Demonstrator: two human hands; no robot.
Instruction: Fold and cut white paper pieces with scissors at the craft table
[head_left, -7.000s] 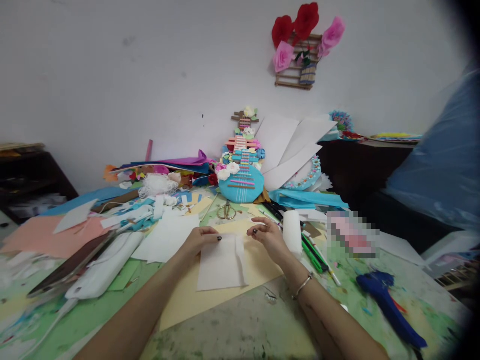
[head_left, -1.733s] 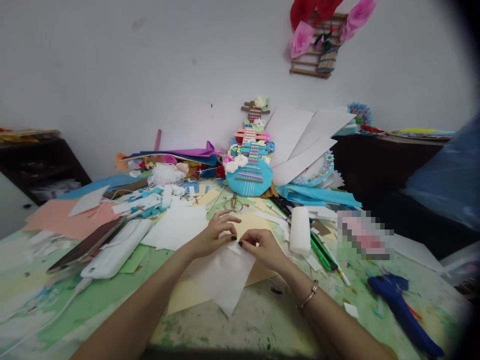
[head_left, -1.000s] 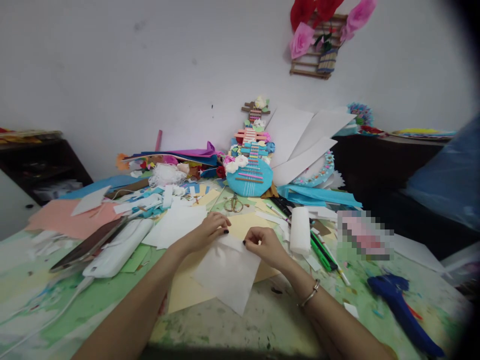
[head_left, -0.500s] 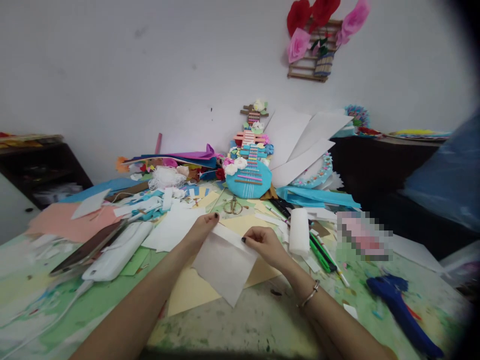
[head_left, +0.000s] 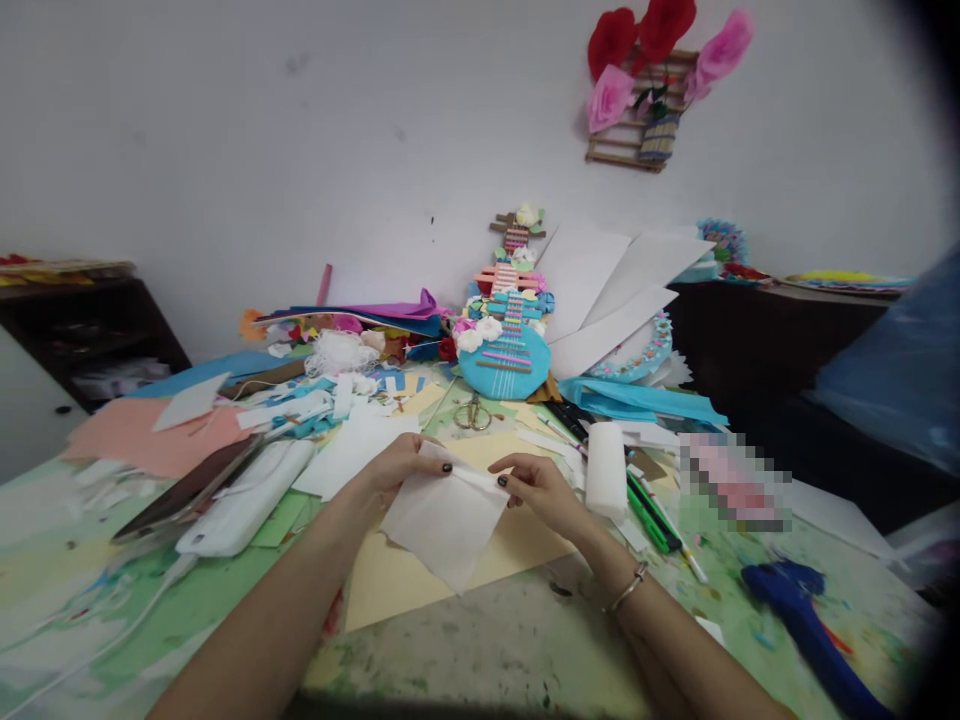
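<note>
A thin white sheet of paper [head_left: 447, 525] hangs between my two hands, its far edge folded over in a narrow strip. My left hand [head_left: 401, 466] pinches the far left part of that edge, thumb on top. At the right end, my right hand [head_left: 534, 490] holds the fold between thumb and fingers. Beneath the sheet lies cream paper [head_left: 397, 590] on the paint-stained table. A white roll [head_left: 606, 468] stands just beyond my right hand, and small scissors [head_left: 472, 413] lie beyond the sheet.
A blue glue gun [head_left: 802, 620] lies at the right, near a green cutter [head_left: 651, 515]. On the left are a white power bank [head_left: 244, 500] with a cable and a phone [head_left: 187, 490]. A blue paper instrument [head_left: 504, 362] leans at the back among paper scraps.
My left thumb has moved right and down onto the fold, and the sheet's far edge now looks more creased. The view has shifted slightly left.
</note>
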